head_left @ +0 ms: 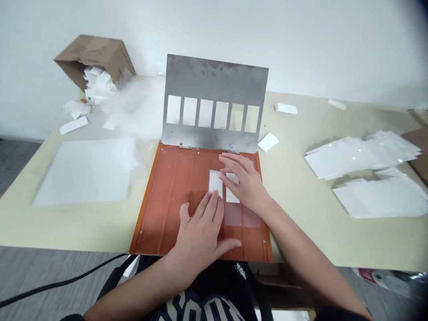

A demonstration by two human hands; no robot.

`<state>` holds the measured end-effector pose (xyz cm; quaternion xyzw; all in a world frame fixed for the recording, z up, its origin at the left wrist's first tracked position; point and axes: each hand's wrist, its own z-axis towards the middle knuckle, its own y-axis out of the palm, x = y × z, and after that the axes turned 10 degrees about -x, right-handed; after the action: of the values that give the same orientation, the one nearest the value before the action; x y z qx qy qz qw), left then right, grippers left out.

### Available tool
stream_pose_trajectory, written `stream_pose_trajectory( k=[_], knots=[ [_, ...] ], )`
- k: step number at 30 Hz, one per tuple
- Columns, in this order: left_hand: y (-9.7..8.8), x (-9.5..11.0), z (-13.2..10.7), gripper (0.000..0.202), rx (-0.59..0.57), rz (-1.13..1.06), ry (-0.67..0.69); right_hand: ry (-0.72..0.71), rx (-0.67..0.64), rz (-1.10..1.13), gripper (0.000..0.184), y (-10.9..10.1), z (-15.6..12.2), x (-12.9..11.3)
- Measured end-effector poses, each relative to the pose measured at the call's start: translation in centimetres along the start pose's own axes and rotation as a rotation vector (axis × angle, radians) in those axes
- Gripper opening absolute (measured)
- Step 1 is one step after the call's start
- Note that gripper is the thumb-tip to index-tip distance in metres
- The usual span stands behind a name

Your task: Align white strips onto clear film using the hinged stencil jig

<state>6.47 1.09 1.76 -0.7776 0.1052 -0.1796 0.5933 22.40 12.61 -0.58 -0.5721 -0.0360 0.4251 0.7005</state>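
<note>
An orange-brown base plate (174,191) lies on the table in front of me. A grey metal lid (216,71) with several rectangular windows stands hinged upright at its far edge. My left hand (200,232) lies flat on the plate, fingers spread, fingertips touching a white rectangular piece (214,180). My right hand (245,180) rests flat with fingers stretched over a second white piece (232,196) beside it. Two translucent pieces (242,217) lie on the plate just below my right hand.
A large white sheet (87,171) lies to the left. Stacks of white sheets (364,156) sit at the right. A tipped cardboard box (95,55) spills white scraps at the back left. Loose white pieces (268,141) lie near the lid. A black cable (60,281) runs below the table's edge.
</note>
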Motion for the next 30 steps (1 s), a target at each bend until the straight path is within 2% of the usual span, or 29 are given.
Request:
stream_pose_trajectory(
  k=[3, 11, 17, 30],
  knots=[
    [-0.1, 0.1, -0.1, 0.084, -0.01, -0.004, -0.006, -0.03, -0.007, 0.024, 0.02, 0.2, -0.2, 0.1],
    [0.4, 0.1, -0.1, 0.083, -0.012, -0.033, -0.006, -0.079, -0.171, 0.005, 0.025, -0.5, -0.9, -0.3],
    [0.6, 0.1, -0.1, 0.085, -0.019, -0.035, -0.013, -0.109, -0.172, -0.036, 0.026, -0.3, -1.2, -0.5],
    [0.7, 0.1, -0.1, 0.085, -0.012, -0.023, -0.011, -0.082, -0.213, -0.066, 0.027, -0.5, -1.6, -0.8]
  ],
)
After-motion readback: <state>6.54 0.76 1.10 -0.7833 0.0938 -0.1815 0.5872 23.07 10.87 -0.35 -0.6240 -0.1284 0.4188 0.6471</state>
